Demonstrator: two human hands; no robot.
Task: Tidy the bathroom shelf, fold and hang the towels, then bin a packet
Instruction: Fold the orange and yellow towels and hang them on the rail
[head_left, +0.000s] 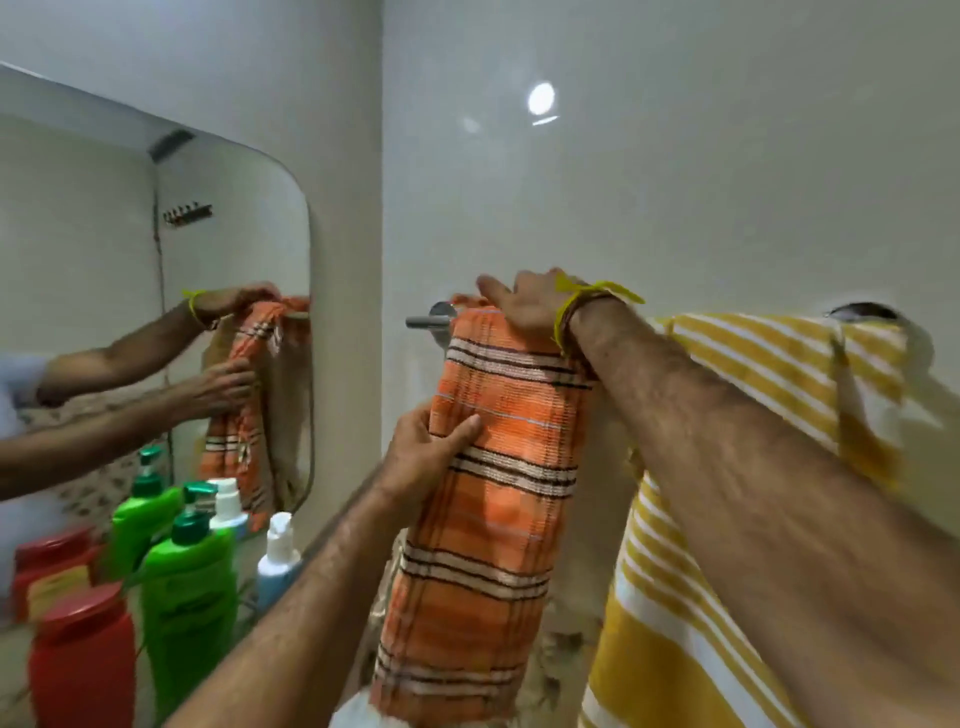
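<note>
Orange towel (493, 483) hangs folded over the rail (427, 321); I see my right hand (524, 306) curled over its top fold and my left hand (426, 452) pinching its left edge. Yellow striped towel (769, 374) hangs just beside it.

A rounded mirror (104, 291) is mounted on the left wall. A round light reflection (541, 97) appears on the glossy rear wall (675, 182).
</note>
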